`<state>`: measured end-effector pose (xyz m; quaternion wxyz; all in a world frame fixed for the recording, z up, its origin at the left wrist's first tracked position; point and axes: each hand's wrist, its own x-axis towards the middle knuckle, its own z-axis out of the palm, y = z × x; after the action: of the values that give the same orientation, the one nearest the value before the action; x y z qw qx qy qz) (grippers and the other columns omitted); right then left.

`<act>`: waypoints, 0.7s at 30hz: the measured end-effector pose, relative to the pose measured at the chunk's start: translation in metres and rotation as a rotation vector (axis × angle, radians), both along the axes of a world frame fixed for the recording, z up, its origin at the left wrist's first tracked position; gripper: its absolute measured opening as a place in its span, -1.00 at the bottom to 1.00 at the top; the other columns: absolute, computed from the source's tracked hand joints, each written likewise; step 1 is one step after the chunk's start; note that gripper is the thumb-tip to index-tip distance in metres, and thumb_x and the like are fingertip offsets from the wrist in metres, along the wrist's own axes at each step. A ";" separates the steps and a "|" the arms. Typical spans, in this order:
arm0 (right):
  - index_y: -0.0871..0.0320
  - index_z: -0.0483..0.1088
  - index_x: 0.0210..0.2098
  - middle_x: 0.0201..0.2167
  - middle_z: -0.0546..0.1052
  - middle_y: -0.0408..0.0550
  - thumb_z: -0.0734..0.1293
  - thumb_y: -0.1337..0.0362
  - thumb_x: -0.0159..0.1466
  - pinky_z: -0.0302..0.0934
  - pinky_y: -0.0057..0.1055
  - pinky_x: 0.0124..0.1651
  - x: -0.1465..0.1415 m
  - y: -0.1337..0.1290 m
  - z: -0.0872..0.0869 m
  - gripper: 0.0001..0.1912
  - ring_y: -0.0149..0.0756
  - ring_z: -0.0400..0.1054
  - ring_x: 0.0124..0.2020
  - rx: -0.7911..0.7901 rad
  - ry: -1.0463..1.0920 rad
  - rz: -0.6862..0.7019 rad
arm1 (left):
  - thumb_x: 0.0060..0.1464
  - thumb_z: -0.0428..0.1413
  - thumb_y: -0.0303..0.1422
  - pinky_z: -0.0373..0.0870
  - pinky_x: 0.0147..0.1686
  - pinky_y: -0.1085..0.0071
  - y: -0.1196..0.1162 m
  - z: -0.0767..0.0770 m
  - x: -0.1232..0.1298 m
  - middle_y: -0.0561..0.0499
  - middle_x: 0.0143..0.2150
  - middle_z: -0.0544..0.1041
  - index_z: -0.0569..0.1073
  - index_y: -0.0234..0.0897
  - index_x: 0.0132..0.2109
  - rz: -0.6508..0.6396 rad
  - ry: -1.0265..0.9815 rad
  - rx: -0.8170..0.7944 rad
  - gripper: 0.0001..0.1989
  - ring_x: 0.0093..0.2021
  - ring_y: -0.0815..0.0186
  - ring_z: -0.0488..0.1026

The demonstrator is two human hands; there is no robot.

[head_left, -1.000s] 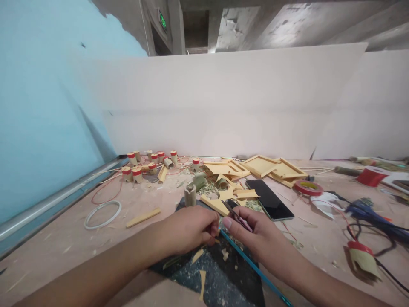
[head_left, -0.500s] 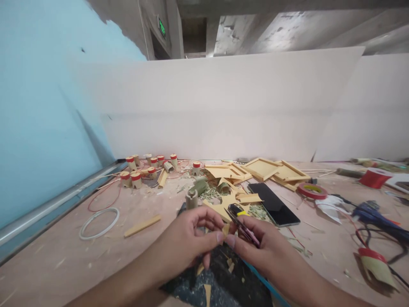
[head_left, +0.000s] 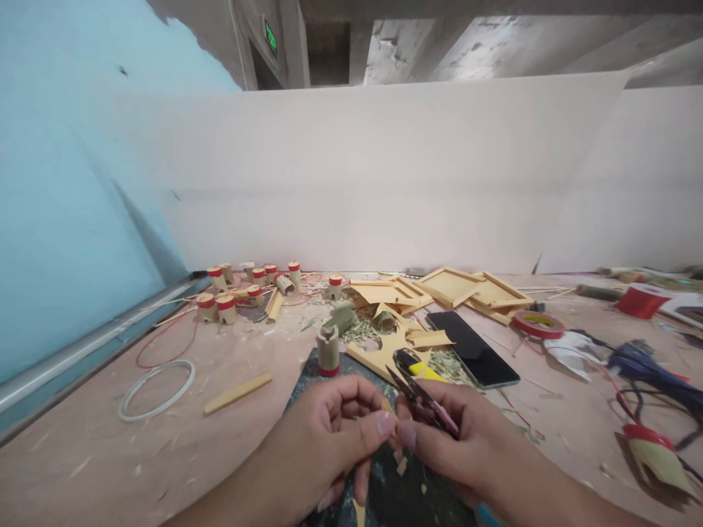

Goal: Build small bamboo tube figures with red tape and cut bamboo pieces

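My left hand [head_left: 351, 432] pinches a small thin tan piece [head_left: 389, 411] between thumb and fingers, above a dark mat [head_left: 406, 494]. Against the piece's right side rest the fingertips of my right hand [head_left: 453, 432]. Small scissors [head_left: 422, 402] are held in the right hand, their blades pointing up and left. Just beyond the hands stands a bamboo tube with a red base [head_left: 328, 351]. A yellow and black cutter [head_left: 416, 364] lies behind the scissors, beside a cut tan sheet [head_left: 373, 355]. Tan scraps [head_left: 402, 465] lie on the mat.
Several red-topped bamboo tubes [head_left: 225, 309] stand at the back left, near a white ring [head_left: 157, 389] and a wooden strip [head_left: 238, 393]. A black phone [head_left: 473, 349], red tape [head_left: 538, 324], wooden frames [head_left: 453, 288] and a red spool [head_left: 641, 301] are at the right.
Both hands have moved slightly down in the view, and the red base of the nearby tube now shows. The view has shifted a little. The scissors remain in my right hand.
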<state>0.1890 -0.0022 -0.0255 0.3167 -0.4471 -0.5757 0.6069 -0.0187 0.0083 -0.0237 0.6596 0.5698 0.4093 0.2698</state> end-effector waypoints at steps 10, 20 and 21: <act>0.09 0.41 -0.34 -0.58 0.13 -0.39 0.55 -0.18 0.27 -0.05 -0.57 -0.64 0.007 0.001 -0.005 -0.51 -0.54 -0.09 -0.66 -0.022 0.049 -0.007 | 0.32 0.18 0.06 0.27 -0.55 0.56 -0.006 -0.007 -0.002 0.01 -0.27 0.59 0.55 -0.28 -0.16 0.001 0.142 0.244 -0.56 -0.57 0.49 0.38; 0.06 0.43 -0.30 -0.58 0.03 -0.38 0.28 -0.49 0.32 -0.22 -0.53 -0.66 0.006 -0.002 -0.009 -0.30 -0.47 -0.21 -0.63 -0.100 0.124 0.053 | 0.34 0.19 0.04 0.06 -0.68 0.61 -0.003 0.002 -0.003 0.13 -0.49 0.48 0.54 -0.25 -0.27 0.101 0.038 0.183 -0.56 -0.64 0.52 0.26; 0.06 0.44 -0.30 -0.60 0.01 -0.38 0.27 -0.50 0.31 -0.22 -0.52 -0.67 0.005 -0.001 -0.008 -0.29 -0.46 -0.21 -0.65 -0.088 0.103 0.063 | 0.34 0.19 0.04 0.04 -0.69 0.61 -0.003 0.003 -0.003 0.14 -0.52 0.45 0.54 -0.25 -0.28 0.103 0.041 0.179 -0.56 -0.64 0.52 0.25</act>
<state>0.1943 -0.0036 -0.0339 0.3069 -0.4104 -0.5452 0.6634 -0.0213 0.0049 -0.0212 0.5831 0.6099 0.4255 0.3270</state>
